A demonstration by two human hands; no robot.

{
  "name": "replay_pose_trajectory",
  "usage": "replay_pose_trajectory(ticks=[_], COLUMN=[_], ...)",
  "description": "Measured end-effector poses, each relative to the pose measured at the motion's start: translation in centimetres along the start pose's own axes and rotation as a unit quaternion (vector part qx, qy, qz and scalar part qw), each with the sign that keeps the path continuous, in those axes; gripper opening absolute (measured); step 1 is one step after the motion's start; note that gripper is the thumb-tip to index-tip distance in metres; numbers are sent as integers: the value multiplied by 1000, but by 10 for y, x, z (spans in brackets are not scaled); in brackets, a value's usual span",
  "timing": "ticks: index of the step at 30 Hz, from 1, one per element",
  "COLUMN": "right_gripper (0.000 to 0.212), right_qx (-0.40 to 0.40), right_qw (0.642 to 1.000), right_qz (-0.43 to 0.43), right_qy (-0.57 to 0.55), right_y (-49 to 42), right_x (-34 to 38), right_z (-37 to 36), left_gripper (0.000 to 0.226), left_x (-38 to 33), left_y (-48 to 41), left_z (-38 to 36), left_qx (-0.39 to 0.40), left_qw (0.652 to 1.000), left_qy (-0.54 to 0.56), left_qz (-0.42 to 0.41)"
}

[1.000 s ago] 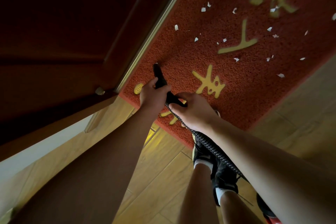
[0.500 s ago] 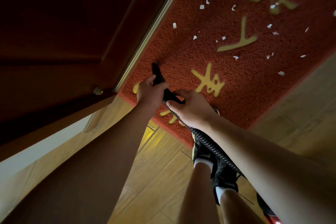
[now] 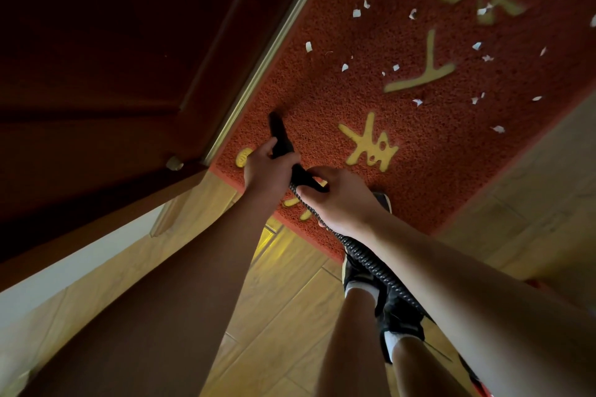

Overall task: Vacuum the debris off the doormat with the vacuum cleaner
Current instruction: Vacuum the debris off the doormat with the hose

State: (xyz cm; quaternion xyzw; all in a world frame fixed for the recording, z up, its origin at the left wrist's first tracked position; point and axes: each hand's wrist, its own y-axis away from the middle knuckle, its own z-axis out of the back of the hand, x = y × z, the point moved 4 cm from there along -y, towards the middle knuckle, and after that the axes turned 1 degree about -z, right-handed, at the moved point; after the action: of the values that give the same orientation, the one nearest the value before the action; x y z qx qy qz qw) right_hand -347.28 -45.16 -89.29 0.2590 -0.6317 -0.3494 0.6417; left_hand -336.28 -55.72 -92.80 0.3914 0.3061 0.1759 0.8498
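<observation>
A red doormat (image 3: pixel 419 145) with yellow characters lies on the floor beside the door. Several white paper scraps (image 3: pixel 356 13) are scattered over its far part. My left hand (image 3: pixel 266 169) grips the black vacuum nozzle (image 3: pixel 279 134), whose tip rests on the mat near the door's edge. My right hand (image 3: pixel 342 200) holds the nozzle's rear end where the black ribbed hose (image 3: pixel 371 263) joins it. The hose runs back under my right forearm. The vacuum's body is out of view.
A dark wooden door (image 3: pixel 129 58) with a metal edge strip (image 3: pixel 274 45) stands along the mat's left side. Light wooden floor (image 3: pixel 290 300) surrounds the mat. My feet in black shoes (image 3: pixel 396 309) stand at the mat's near edge.
Both hands with the nozzle have edged slightly up the mat toward the door's edge; the view shifted a little. The scraps lie as before.
</observation>
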Motion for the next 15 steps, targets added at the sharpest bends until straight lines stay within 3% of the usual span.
replay_pose_trajectory(ticks=[10,15], right_gripper=[19,16], right_qx=[-8,-12], right_qw=[1000,1000], right_qz=[6,13], right_qy=[11,23], right_y=[-1,4], right_x=[0,-4], right_z=[1,-3], left_gripper=[62,76], left_x=[-1,2], left_y=[1,11], left_z=[0,-1], left_qx=[3,3], left_qw=[1000,1000], left_qy=[12,14], left_qz=[3,12])
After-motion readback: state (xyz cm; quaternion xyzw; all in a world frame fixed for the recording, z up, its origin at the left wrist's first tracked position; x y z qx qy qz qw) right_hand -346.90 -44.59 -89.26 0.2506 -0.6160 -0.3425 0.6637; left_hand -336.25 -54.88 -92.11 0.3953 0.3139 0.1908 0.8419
